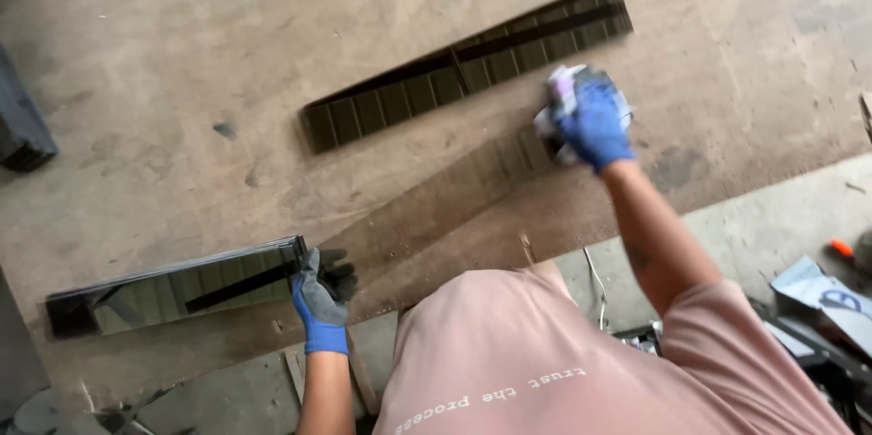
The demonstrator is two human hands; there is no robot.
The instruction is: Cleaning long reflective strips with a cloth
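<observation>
Glass strip (454,194) (rag-wiped (568,103)) under right hand (592,122).

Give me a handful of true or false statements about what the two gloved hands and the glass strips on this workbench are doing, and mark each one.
1. The right hand presses a crumpled cloth onto a glass strip. True.
2. The left hand is bare. False: it wears a blue and grey glove.
3. The left hand rests at the near end of the glass strip being wiped. True.
4. Only one glass strip lies on the wooden board. False: a dark strip lies farther back and a stack of strips sits at the left.
5. The right hand holds a hammer. False: it holds only the cloth.
</observation>
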